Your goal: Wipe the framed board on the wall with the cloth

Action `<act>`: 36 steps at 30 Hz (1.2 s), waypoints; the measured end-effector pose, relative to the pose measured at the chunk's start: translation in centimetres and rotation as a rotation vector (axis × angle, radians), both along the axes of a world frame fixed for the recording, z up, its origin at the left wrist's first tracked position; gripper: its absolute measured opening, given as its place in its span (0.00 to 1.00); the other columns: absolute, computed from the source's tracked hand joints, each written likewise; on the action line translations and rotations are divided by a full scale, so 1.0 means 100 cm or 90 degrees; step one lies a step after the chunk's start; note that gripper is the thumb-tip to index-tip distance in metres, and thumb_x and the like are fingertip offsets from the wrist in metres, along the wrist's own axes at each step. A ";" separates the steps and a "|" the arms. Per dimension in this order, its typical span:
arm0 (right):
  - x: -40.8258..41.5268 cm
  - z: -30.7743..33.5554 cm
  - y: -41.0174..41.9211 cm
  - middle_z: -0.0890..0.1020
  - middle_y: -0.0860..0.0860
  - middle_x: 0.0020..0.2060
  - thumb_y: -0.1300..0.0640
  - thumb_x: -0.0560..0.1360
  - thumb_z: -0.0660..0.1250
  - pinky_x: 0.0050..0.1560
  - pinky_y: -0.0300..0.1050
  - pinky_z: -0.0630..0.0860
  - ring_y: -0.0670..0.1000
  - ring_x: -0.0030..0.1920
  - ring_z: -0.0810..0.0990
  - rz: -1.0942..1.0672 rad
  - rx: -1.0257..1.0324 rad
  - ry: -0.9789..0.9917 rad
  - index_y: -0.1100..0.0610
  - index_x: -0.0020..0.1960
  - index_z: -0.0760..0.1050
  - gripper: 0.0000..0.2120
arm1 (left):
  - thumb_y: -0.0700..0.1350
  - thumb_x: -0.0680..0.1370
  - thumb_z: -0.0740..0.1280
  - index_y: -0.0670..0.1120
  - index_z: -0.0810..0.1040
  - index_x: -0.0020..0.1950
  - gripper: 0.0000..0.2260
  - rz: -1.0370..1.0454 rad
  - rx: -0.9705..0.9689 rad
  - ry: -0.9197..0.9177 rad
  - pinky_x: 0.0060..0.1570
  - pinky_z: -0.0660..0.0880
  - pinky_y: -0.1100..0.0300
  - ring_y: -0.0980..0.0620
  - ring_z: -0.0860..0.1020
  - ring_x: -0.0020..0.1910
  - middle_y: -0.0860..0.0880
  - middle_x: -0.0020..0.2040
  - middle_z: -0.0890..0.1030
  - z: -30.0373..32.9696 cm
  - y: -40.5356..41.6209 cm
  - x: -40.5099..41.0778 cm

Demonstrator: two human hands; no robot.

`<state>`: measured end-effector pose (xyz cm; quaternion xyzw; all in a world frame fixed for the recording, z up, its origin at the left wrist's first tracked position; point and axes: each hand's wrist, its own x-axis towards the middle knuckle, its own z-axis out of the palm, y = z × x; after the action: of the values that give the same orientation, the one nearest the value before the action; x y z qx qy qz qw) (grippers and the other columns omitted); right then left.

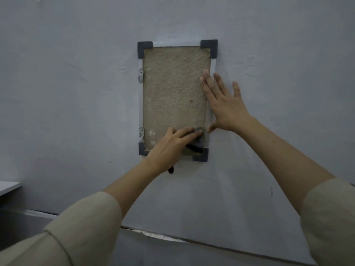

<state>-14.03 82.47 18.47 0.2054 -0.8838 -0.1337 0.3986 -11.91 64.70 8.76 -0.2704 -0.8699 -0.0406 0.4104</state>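
Presently, cloth: a dark cloth (194, 147) is pressed against the lower right part of the framed board (172, 93) under the left hand (171, 144); only dark bits are seen past the fingers and below the wrist.
Left-hand fingers: laid nearly straight over the cloth, pointing right; a firm grasp cannot be told.
Right hand (224, 104): spread flat, fingers straight, laid over the board's right edge and the wall (288, 54); nothing is held.
Board: hung upright, long axis vertical, tan rough face, pale frame, dark corner caps.
Surroundings: two metal hangers (140, 75) are fixed on the left frame edge; a pale ledge (8, 186) is seen far left.
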 end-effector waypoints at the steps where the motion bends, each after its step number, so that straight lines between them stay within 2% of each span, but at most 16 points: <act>1: 0.000 0.000 0.000 0.32 0.51 0.75 0.40 0.61 0.76 0.72 0.65 0.43 0.54 0.75 0.33 0.002 0.000 0.000 0.58 0.76 0.31 0.65 | 0.26 0.73 0.57 0.52 0.63 0.73 0.33 -0.010 -0.029 0.007 0.51 0.74 0.47 0.42 0.70 0.51 0.46 0.71 0.68 0.001 -0.005 0.000; 3: 0.000 0.000 0.000 0.32 0.50 0.75 0.40 0.61 0.76 0.72 0.65 0.42 0.54 0.76 0.33 0.005 -0.001 -0.001 0.58 0.76 0.31 0.65 | 0.26 0.73 0.57 0.51 0.64 0.72 0.32 0.004 0.008 0.030 0.49 0.74 0.45 0.42 0.70 0.50 0.46 0.69 0.70 0.007 -0.013 -0.005; 6: 0.000 0.000 0.000 0.32 0.50 0.75 0.40 0.60 0.76 0.72 0.65 0.42 0.54 0.76 0.34 0.002 0.001 -0.002 0.57 0.76 0.31 0.66 | 0.25 0.72 0.58 0.50 0.66 0.72 0.32 0.064 0.215 0.056 0.53 0.73 0.49 0.40 0.71 0.50 0.46 0.69 0.70 0.012 -0.016 -0.007; 7: 0.000 0.000 0.000 0.32 0.51 0.75 0.40 0.60 0.76 0.72 0.65 0.43 0.54 0.76 0.34 0.001 0.001 -0.001 0.57 0.76 0.31 0.66 | 0.24 0.72 0.58 0.50 0.66 0.72 0.32 0.068 0.208 0.054 0.53 0.72 0.49 0.40 0.71 0.50 0.46 0.69 0.70 0.009 -0.015 -0.004; 9: 0.000 0.000 0.000 0.32 0.51 0.75 0.40 0.60 0.76 0.72 0.65 0.43 0.54 0.76 0.34 0.002 0.001 0.000 0.58 0.76 0.31 0.66 | 0.24 0.72 0.57 0.50 0.64 0.72 0.33 0.038 0.072 0.026 0.53 0.72 0.49 0.40 0.71 0.51 0.44 0.70 0.69 -0.001 -0.011 0.000; 11: 0.000 0.000 0.000 0.32 0.51 0.75 0.40 0.60 0.76 0.72 0.65 0.43 0.54 0.76 0.34 0.003 -0.001 -0.002 0.58 0.76 0.31 0.66 | 0.26 0.73 0.56 0.53 0.60 0.74 0.34 0.030 -0.053 -0.038 0.53 0.73 0.48 0.43 0.69 0.53 0.48 0.72 0.66 -0.011 -0.011 0.003; 12: 0.000 0.000 0.000 0.32 0.51 0.75 0.40 0.60 0.76 0.72 0.65 0.43 0.54 0.76 0.33 0.001 0.000 -0.001 0.58 0.76 0.31 0.66 | 0.26 0.74 0.56 0.54 0.59 0.74 0.34 0.027 -0.066 -0.041 0.52 0.74 0.48 0.44 0.69 0.53 0.49 0.72 0.65 -0.012 -0.013 0.002; 14: 0.000 -0.001 0.000 0.32 0.51 0.75 0.40 0.60 0.76 0.72 0.65 0.43 0.54 0.75 0.33 -0.001 0.004 0.002 0.58 0.76 0.31 0.66 | 0.25 0.72 0.58 0.53 0.62 0.73 0.34 0.022 -0.007 -0.002 0.50 0.74 0.46 0.42 0.70 0.51 0.47 0.70 0.69 -0.007 -0.019 -0.002; 17: 0.001 0.000 0.000 0.31 0.51 0.75 0.40 0.60 0.76 0.72 0.65 0.43 0.54 0.75 0.33 -0.003 0.006 -0.003 0.58 0.76 0.31 0.66 | 0.23 0.70 0.60 0.48 0.66 0.72 0.34 0.061 0.160 0.030 0.49 0.75 0.44 0.39 0.72 0.48 0.43 0.67 0.72 -0.004 -0.017 -0.003; 22: 0.001 0.000 -0.001 0.32 0.51 0.75 0.40 0.60 0.76 0.72 0.65 0.43 0.54 0.75 0.33 -0.003 0.002 -0.004 0.58 0.76 0.31 0.66 | 0.24 0.70 0.58 0.50 0.65 0.72 0.35 0.017 -0.036 -0.013 0.45 0.76 0.44 0.41 0.70 0.47 0.45 0.69 0.70 -0.024 -0.013 0.001; 24: 0.001 0.000 0.000 0.32 0.51 0.75 0.40 0.61 0.76 0.72 0.65 0.43 0.54 0.75 0.33 0.001 0.002 -0.005 0.58 0.76 0.31 0.66 | 0.24 0.70 0.57 0.51 0.63 0.73 0.35 0.023 -0.008 0.003 0.47 0.75 0.45 0.42 0.69 0.48 0.45 0.70 0.69 -0.016 -0.018 -0.001; 27: 0.002 0.001 0.000 0.31 0.51 0.75 0.40 0.61 0.76 0.72 0.66 0.43 0.54 0.75 0.33 -0.001 0.002 -0.010 0.58 0.76 0.31 0.66 | 0.22 0.69 0.58 0.48 0.66 0.72 0.35 0.076 0.170 0.051 0.50 0.73 0.46 0.40 0.71 0.48 0.43 0.68 0.71 -0.007 -0.016 0.000; 28: 0.003 0.000 0.000 0.31 0.51 0.75 0.40 0.61 0.76 0.72 0.66 0.43 0.54 0.75 0.33 -0.001 0.002 -0.010 0.58 0.76 0.31 0.66 | 0.23 0.70 0.58 0.48 0.65 0.72 0.34 0.084 0.184 0.045 0.51 0.72 0.47 0.39 0.70 0.49 0.43 0.68 0.70 -0.008 -0.013 0.001; 30: 0.003 0.000 -0.001 0.32 0.51 0.75 0.40 0.61 0.76 0.72 0.66 0.44 0.54 0.75 0.33 0.001 0.000 -0.010 0.58 0.76 0.31 0.66 | 0.24 0.71 0.57 0.49 0.64 0.73 0.34 0.049 0.101 0.013 0.52 0.73 0.46 0.39 0.70 0.51 0.43 0.69 0.69 -0.017 -0.008 0.002; 33: 0.001 0.000 0.000 0.32 0.51 0.75 0.40 0.61 0.76 0.72 0.66 0.44 0.54 0.75 0.33 0.000 0.001 -0.005 0.58 0.76 0.31 0.65 | 0.24 0.70 0.59 0.49 0.66 0.72 0.34 -0.004 -0.012 0.022 0.46 0.76 0.44 0.40 0.72 0.48 0.43 0.67 0.72 -0.026 -0.014 0.001; 36: 0.000 0.000 0.000 0.31 0.51 0.75 0.40 0.61 0.76 0.72 0.66 0.44 0.54 0.75 0.33 0.003 0.001 -0.008 0.58 0.76 0.31 0.65 | 0.23 0.69 0.59 0.48 0.68 0.70 0.34 0.040 0.145 0.033 0.50 0.74 0.43 0.39 0.73 0.48 0.42 0.65 0.73 -0.022 -0.017 -0.006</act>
<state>-14.00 82.50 18.43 0.2091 -0.8857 -0.1323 0.3929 -12.48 63.04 6.55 -0.1956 -0.8568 -0.1189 0.4621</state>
